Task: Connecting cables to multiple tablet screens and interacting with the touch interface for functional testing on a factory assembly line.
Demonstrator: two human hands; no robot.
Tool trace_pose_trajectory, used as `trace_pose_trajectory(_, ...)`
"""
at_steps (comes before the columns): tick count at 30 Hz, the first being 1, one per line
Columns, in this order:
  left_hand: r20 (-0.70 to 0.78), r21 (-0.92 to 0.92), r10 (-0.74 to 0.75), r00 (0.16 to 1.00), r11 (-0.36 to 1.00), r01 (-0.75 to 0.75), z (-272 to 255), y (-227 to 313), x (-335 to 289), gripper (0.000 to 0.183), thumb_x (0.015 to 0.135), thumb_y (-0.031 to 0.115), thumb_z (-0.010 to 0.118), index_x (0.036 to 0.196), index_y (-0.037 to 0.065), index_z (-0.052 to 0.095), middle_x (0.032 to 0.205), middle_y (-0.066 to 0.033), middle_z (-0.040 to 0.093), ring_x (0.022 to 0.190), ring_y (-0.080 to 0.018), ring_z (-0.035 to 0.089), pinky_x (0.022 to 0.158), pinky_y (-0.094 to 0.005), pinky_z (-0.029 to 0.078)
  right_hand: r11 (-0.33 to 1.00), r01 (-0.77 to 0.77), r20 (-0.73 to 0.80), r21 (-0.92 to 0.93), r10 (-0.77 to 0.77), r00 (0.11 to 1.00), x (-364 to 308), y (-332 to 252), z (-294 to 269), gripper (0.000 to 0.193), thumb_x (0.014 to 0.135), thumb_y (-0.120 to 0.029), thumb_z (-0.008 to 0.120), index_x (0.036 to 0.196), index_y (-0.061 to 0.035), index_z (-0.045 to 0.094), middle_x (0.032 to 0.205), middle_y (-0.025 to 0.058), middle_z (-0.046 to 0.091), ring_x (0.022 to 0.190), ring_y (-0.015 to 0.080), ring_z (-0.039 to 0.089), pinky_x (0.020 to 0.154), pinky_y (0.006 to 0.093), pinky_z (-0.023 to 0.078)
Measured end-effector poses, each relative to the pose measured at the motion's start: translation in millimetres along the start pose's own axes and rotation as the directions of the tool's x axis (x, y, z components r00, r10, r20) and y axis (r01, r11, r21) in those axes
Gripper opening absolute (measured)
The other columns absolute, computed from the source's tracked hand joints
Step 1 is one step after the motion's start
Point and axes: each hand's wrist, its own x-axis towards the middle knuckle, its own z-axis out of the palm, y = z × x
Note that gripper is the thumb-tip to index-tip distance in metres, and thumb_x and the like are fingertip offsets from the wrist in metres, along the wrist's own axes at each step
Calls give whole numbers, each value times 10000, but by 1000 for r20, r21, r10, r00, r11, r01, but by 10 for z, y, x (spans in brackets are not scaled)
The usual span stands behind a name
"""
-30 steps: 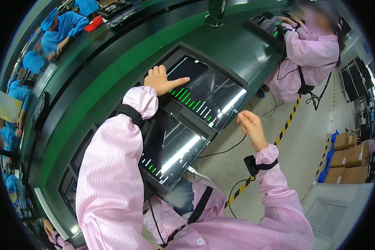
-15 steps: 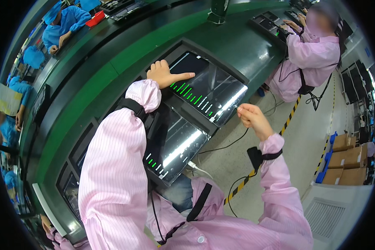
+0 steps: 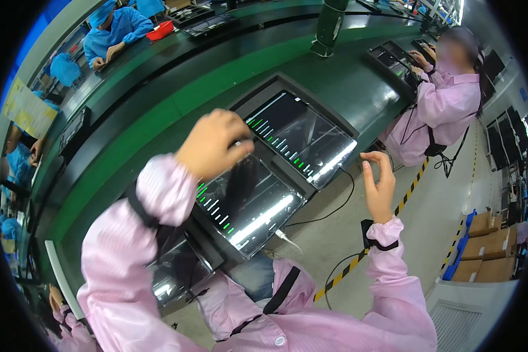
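My left hand [image 3: 217, 144] hovers over the upper end of the nearer tablet [image 3: 261, 193]. Motion smears it, but its fingers are loosely bent, thumb apart, with nothing visible in them. To the right of the farther tablet [image 3: 305, 126] is my right hand [image 3: 379, 186], open and empty, thumb and fingers apart, not touching the tablet. Both tablets have dark glossy screens with rows of green and white lines, and each lies in a black tray. From the farther tablet's right edge runs a thin black cable [image 3: 353, 190]. A white cable [image 3: 283, 236] meets the nearer tablet's lower right edge.
Another tablet [image 3: 182, 267] lies partly behind my left arm. A green post [image 3: 330, 29] rises from the green bench [image 3: 346, 76]. A co-worker in pink [image 3: 446, 97] works at the right beside more trays. Cardboard boxes [image 3: 491, 240] stand on the floor at far right.
My left hand has left the farther tablet's screen and drawn back over the nearer one. My right hand has opened its pinch and moved away from the farther tablet's edge. My view has shifted.
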Motion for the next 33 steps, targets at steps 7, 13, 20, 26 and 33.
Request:
trace_pose_trajectory(7,105,70,-60,993,996,53,272,473,-1063,336,831,344,617,1078,117,645,1315,-206,450,1251,-392,385,1008,-492,336,975,59,213,216,-106,971,221,-135,289,177,902,-114,492,1053,-21,498,1064,91,640,998,269,543,918,366,343)
trace_pose_trajectory(13,-161,370,-383,910,831,415,-716,340,-1506,362,819,226,627,1113,21,586,1273,-219,476,1259,-381,369,1011,-468,326,957,214,288,197,-265,920,141,-222,391,139,915,-125,457,918,-18,545,875,97,618,845,277,531,837,363,371)
trace_pose_trajectory(20,294,-270,-101,951,945,183,-1467,2497,-2229,423,789,336,621,1072,24,581,1104,-161,585,958,-306,575,759,-402,450,966,152,317,208,-213,924,13,-337,371,135,910,-115,470,898,-18,563,841,97,581,825,270,532,782,357,391)
trace_pose_trajectory(26,283,-470,-320,904,776,422,-1167,2466,-2823,352,780,190,625,1079,8,595,1101,-154,594,1027,-302,560,873,-403,421,965,235,303,118,-260,917,-30,-374,483,139,905,-104,471,864,-11,566,813,104,571,809,283,533,766,363,394)
trace_pose_trajectory(33,16,-335,-822,570,533,777,-911,2599,-3519,329,790,59,568,1104,-40,574,1108,-182,578,1046,-322,543,933,-378,392,968,243,241,69,-252,937,-52,-471,520,132,890,-100,490,851,9,552,825,118,626,791,306,559,744,375,415)
